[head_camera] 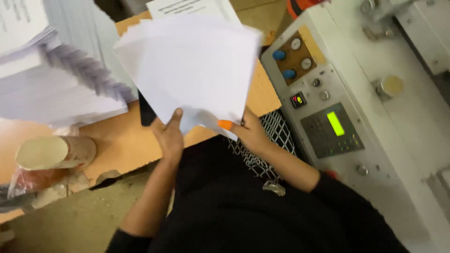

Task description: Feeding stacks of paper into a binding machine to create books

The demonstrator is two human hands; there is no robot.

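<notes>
Both my hands hold a loose stack of white paper sheets above the wooden table. My left hand pinches the stack's lower left edge, thumb on top. My right hand grips the lower right corner, and an orange cap covers its thumb tip. The sheets are fanned and blurred at their top edge. A dark flat object lies on the table, partly hidden under the stack.
Tall piles of white paper fill the left of the table. A cardboard roll lies at the lower left by a plastic bag. To the right stands a grey machine with knobs, a green-lit screen and a keypad.
</notes>
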